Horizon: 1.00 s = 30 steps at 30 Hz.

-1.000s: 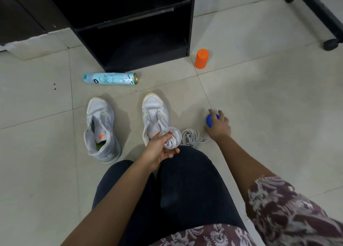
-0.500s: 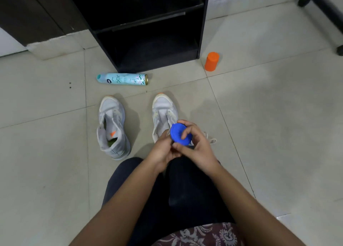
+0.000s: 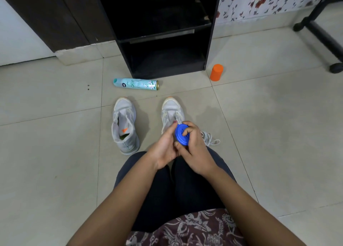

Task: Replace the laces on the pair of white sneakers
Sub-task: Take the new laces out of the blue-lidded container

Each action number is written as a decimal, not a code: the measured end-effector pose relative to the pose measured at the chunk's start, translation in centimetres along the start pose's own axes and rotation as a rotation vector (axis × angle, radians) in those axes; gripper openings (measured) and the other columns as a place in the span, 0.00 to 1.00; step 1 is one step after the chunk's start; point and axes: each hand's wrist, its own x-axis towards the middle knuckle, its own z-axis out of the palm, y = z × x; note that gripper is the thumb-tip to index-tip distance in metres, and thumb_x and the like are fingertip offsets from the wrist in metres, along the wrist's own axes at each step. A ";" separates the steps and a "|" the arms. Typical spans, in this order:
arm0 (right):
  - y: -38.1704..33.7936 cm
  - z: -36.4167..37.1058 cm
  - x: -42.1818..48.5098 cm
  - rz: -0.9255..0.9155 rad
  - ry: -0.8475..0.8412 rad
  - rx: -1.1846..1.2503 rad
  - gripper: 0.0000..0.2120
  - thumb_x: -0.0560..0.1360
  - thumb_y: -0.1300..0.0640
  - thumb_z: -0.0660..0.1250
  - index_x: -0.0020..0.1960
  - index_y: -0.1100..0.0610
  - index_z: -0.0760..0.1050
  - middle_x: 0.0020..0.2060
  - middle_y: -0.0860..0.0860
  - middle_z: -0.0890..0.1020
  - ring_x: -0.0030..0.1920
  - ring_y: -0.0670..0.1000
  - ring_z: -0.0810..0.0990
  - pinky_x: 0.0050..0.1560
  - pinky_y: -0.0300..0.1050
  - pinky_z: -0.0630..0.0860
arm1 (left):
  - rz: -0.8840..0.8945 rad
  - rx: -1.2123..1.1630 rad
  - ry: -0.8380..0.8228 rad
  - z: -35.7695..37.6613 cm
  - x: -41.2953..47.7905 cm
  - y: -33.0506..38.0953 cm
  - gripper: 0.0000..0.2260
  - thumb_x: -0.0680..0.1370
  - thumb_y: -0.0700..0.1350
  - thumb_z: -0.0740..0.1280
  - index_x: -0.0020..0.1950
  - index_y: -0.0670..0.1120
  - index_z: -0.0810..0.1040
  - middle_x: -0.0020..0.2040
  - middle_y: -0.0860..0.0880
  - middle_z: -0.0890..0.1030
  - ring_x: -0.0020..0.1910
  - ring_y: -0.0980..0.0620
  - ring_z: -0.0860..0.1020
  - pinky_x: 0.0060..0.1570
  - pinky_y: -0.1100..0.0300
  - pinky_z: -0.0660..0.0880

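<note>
Two white sneakers stand on the tiled floor, both without laces: the left sneaker [image 3: 125,126] stands free, and the heel of the right sneaker [image 3: 171,112] is hidden behind my hands. My right hand [image 3: 194,151] grips a round blue lid [image 3: 181,136] from above. My left hand [image 3: 165,147] curls around the small container under that lid, which is almost fully hidden. A loose bundle of white laces [image 3: 210,140] lies on the floor just right of my hands.
A teal spray can [image 3: 135,83] lies on its side beyond the sneakers. An orange cylinder [image 3: 216,72] stands by the black shelf unit [image 3: 163,60]. A black wheeled chair base [image 3: 323,35] is at the far right. My knees are below my hands.
My right hand lifted the blue lid off the floor and brought it onto the lace container in my left hand. Both hands now meet above the right sneaker's heel.
</note>
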 end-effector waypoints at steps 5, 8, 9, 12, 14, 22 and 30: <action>-2.8 -0.8 0.5 0.313 0.035 0.758 0.27 0.71 0.61 0.62 0.65 0.44 0.60 0.68 0.46 0.68 0.66 0.42 0.70 0.60 0.40 0.73 | 0.137 0.170 0.137 -0.4 -0.6 -0.5 0.16 0.82 0.49 0.57 0.67 0.45 0.71 0.56 0.46 0.80 0.45 0.55 0.79 0.43 0.61 0.74; -3.7 -0.8 1.9 0.576 0.154 0.679 0.16 0.82 0.45 0.53 0.62 0.52 0.72 0.61 0.53 0.78 0.61 0.51 0.77 0.62 0.45 0.73 | 0.309 0.342 0.221 0.4 -1.4 -0.5 0.12 0.78 0.50 0.59 0.60 0.51 0.71 0.58 0.50 0.75 0.49 0.59 0.74 0.44 0.66 0.69; -3.8 -0.6 2.4 0.657 0.151 0.625 0.24 0.82 0.41 0.48 0.57 0.54 0.78 0.56 0.56 0.81 0.57 0.53 0.80 0.60 0.48 0.74 | 0.367 0.362 0.227 0.8 -1.7 -0.7 0.13 0.74 0.51 0.59 0.57 0.52 0.71 0.58 0.50 0.72 0.51 0.59 0.73 0.45 0.69 0.69; -4.7 0.2 2.9 0.720 0.225 0.525 0.31 0.81 0.39 0.46 0.43 0.57 0.81 0.39 0.54 0.83 0.42 0.53 0.81 0.51 0.48 0.76 | 0.387 0.294 0.218 1.1 -1.8 -1.2 0.19 0.66 0.56 0.62 0.55 0.52 0.74 0.59 0.46 0.73 0.55 0.54 0.75 0.54 0.61 0.71; -5.3 0.9 2.6 0.571 0.338 0.385 0.27 0.82 0.42 0.48 0.38 0.57 0.75 0.32 0.51 0.78 0.36 0.51 0.77 0.45 0.49 0.74 | 0.375 0.289 0.310 1.3 -1.9 -0.7 0.20 0.71 0.62 0.65 0.52 0.46 0.75 0.50 0.46 0.79 0.48 0.52 0.78 0.52 0.57 0.73; -6.8 2.1 2.8 0.388 0.499 0.391 0.18 0.75 0.50 0.48 0.35 0.59 0.67 0.30 0.53 0.73 0.33 0.49 0.69 0.38 0.47 0.69 | 0.756 0.534 0.722 1.8 -1.7 0.9 0.21 0.79 0.50 0.63 0.30 0.45 0.61 0.24 0.54 0.62 0.25 0.56 0.62 0.28 0.64 0.61; -4.0 -0.1 6.2 0.290 0.110 0.242 0.06 0.81 0.50 0.58 0.51 0.49 0.72 0.47 0.47 0.78 0.45 0.39 0.77 0.47 0.36 0.71 | 0.375 0.355 0.677 0.2 3.3 3.4 0.22 0.80 0.56 0.57 0.37 0.41 0.75 0.32 0.47 0.77 0.33 0.51 0.75 0.35 0.58 0.69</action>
